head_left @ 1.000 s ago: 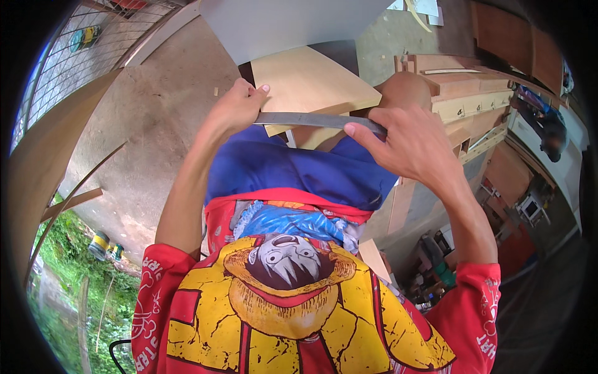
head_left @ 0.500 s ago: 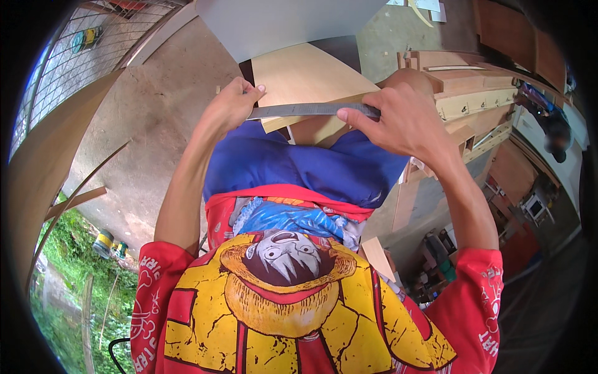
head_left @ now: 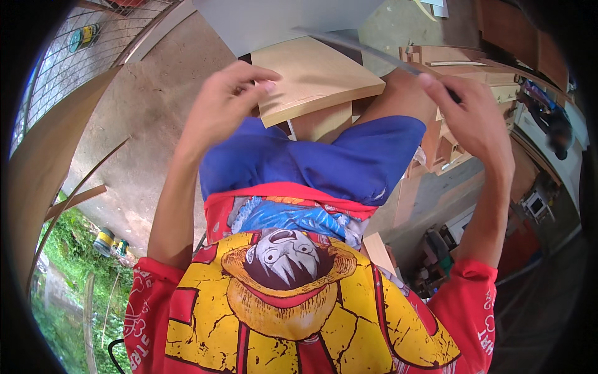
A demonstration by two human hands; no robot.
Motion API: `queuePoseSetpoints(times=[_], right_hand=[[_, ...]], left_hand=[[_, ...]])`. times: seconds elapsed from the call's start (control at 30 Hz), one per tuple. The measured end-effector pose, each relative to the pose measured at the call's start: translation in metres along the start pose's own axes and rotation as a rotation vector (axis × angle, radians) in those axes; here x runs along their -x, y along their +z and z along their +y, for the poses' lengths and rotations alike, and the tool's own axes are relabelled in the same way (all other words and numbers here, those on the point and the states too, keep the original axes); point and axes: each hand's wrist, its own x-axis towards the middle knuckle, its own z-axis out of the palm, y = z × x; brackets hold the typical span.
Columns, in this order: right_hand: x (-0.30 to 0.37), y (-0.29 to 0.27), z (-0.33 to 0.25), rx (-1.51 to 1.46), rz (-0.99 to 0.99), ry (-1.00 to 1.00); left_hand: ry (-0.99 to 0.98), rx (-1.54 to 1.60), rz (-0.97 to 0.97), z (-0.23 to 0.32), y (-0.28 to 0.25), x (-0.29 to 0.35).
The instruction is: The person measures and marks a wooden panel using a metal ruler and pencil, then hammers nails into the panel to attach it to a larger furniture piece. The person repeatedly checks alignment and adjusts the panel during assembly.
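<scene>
A pale wooden board [head_left: 317, 78] with a thick front edge rests above my lap, on top of another wooden piece [head_left: 324, 123]. Over its left corner hovers my left hand [head_left: 227, 103], loosely curled, thumb and forefinger slightly apart, with nothing visible between them. My right hand [head_left: 467, 112] is off to the right of the board, closed around one end of a long, flat grey strip [head_left: 380, 54]. The strip slants up and leftward past the board's far right side. Motion blurs it, so its exact kind is unclear.
A large grey panel [head_left: 286, 22] stands beyond the board. Wooden frames and lengths of timber [head_left: 458, 62] lie to the right. At the left are a curved wooden sheet [head_left: 53, 156], wire mesh [head_left: 68, 68] and a thin bent strip [head_left: 87, 181]. Another person [head_left: 557, 134] is at the far right.
My right hand has swung right and outward with the grey strip, which no longer lies across the board's front edge. My left hand has come away from the strip's other end.
</scene>
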Motion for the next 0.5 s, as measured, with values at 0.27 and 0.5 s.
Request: queuePoseSetpoints(times=[0.27, 0.5], right_hand=[[0.036, -0.015, 0.034, -0.17, -0.011, 0.045], [0.053, -0.018, 0.046, -0.161, -0.03, -0.049]], left_hand=[[-0.008, -0.182, -0.312, 0.005, 0.009, -0.023], [0.14, -0.324, -0.379, 0.016, 0.007, -0.034]])
